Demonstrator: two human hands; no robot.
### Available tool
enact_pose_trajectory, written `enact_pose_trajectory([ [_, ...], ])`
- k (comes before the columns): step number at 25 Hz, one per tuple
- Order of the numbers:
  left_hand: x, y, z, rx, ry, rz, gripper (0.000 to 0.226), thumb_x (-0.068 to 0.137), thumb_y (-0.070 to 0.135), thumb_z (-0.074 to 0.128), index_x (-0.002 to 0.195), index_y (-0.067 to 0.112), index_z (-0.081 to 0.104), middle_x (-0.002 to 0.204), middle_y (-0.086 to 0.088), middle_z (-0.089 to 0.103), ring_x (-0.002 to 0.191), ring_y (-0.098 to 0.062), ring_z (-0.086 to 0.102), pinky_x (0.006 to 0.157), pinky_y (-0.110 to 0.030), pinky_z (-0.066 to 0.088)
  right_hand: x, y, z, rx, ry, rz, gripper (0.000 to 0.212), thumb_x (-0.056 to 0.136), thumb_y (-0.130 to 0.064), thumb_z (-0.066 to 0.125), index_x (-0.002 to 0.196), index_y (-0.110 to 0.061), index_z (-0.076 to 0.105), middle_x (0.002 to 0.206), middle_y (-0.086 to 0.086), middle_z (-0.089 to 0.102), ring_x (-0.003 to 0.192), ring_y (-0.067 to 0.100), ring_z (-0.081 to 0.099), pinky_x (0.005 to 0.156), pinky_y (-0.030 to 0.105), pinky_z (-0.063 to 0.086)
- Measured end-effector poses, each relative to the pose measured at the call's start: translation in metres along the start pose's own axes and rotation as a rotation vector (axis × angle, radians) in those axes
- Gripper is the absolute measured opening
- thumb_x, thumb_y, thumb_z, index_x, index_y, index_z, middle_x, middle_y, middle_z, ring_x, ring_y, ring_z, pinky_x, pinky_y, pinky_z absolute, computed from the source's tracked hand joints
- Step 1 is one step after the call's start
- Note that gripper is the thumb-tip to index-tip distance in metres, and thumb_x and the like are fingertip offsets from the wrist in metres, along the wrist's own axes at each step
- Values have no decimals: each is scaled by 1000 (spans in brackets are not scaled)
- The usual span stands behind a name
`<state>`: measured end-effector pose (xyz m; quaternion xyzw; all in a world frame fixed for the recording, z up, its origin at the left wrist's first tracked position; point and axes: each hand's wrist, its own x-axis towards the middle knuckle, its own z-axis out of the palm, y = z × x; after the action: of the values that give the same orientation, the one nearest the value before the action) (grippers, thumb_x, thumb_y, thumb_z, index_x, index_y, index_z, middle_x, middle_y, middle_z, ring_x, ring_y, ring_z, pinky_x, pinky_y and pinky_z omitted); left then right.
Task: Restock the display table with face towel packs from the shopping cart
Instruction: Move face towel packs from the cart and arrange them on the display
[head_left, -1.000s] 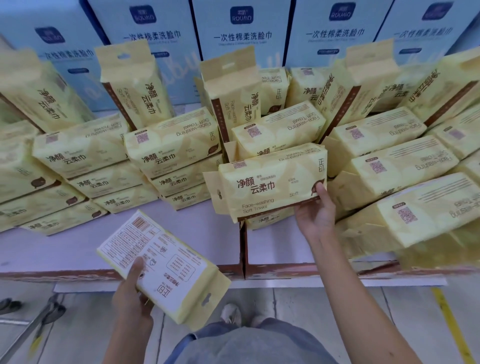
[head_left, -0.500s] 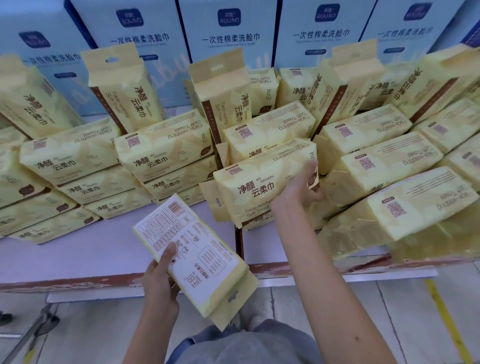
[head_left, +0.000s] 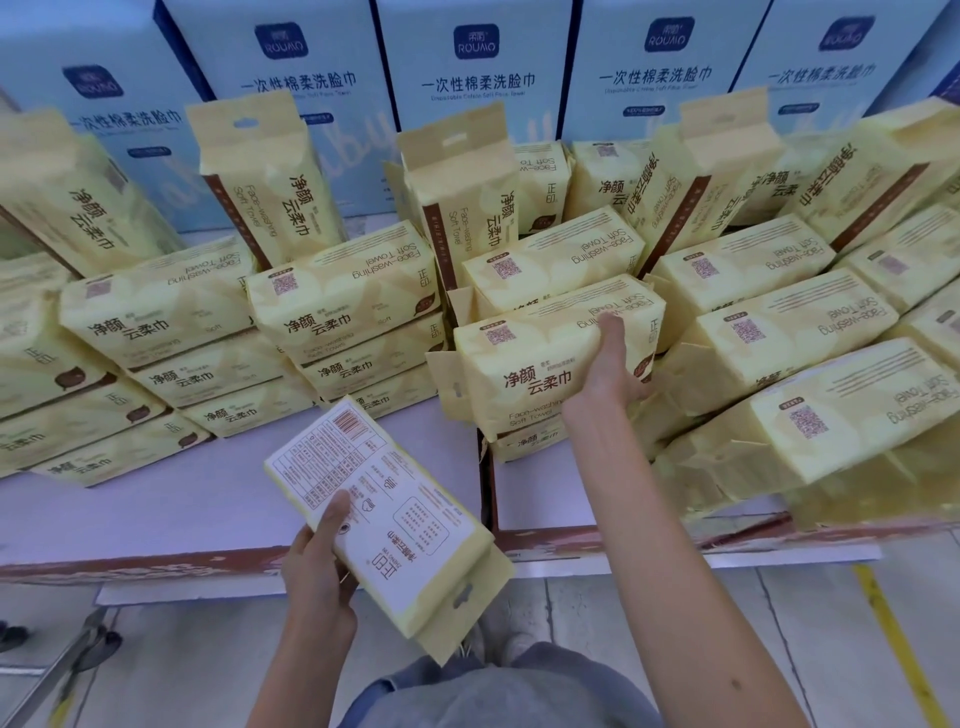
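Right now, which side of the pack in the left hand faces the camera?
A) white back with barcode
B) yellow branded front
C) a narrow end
A: the pack gripped by the left hand shows its white printed back, with the barcode at the far end.

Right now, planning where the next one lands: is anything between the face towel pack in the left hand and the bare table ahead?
Nothing visible does. The left hand holds the face towel pack over the display table, at its front edge; bare top lies just beyond, stacked packs farther back.
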<state>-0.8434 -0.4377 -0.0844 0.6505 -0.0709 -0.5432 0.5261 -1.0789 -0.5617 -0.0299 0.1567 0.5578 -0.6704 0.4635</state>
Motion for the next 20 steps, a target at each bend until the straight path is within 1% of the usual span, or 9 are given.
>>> enact_pose_trajectory([
  [1,0,1,0,2,2,0,17,82,29,68,95,19,62,78,6,74,68,-14,68,48,-25,54,1,1,0,30,-5,-8,89,62,-35,82,135,-24,32,119,-1,59,101,22,62,85,44,55],
  [3,1,3,-1,10,9,2,20,83,29,68,98,18,62,86,3,72,74,-16,65,51,-27,52,3,0,0,81,-22,-23,81,64,-33,82,132,-22,38,118,-1,62,101,23,63,86,47,55],
  [5,2,5,-1,8,8,4,21,83,29,68,100,18,62,90,2,70,76,-17,65,48,-24,52,4,-1,0,108,-52,-29,80,65,-30,81,133,-21,40,119,1,62,101,24,64,86,48,55],
  [8,4,6,0,-2,2,0,18,83,28,68,98,18,63,89,2,71,76,-17,66,46,-22,53,7,1,1,149,-75,-52,76,69,-28,80,134,-20,41,121,3,63,101,24,65,86,49,55],
  [10,5,7,0,2,-1,-3,13,83,27,68,93,20,63,86,4,72,75,-16,66,45,-22,52,6,3,1,105,-61,-65,78,69,-34,80,135,-21,41,124,4,61,102,25,65,85,48,55],
  [12,7,8,-1,6,-6,-2,11,83,27,68,91,21,63,83,5,72,73,-15,66,46,-22,53,1,5,4,-9,-56,-43,89,64,-40,83,138,-22,37,127,3,56,106,25,62,85,48,55],
  [14,7,9,-2,10,-15,-6,11,84,28,67,91,21,63,86,4,72,73,-15,66,49,-24,53,-5,6,8,-59,-55,-10,93,62,-36,86,138,-23,34,129,4,52,108,27,60,84,49,55],
  [17,10,12,-2,16,-23,-10,13,85,28,67,94,20,63,90,1,72,75,-17,67,53,-28,53,-8,5,11,-4,-52,-14,78,63,-26,87,129,-18,45,122,5,59,98,27,66,76,50,58],
  [20,12,16,-2,15,-40,-10,18,85,28,67,99,18,63,92,0,72,76,-18,67,47,-24,53,-10,8,11,53,-60,-41,71,69,-23,84,129,-15,47,118,5,65,98,27,67,79,50,57],
])
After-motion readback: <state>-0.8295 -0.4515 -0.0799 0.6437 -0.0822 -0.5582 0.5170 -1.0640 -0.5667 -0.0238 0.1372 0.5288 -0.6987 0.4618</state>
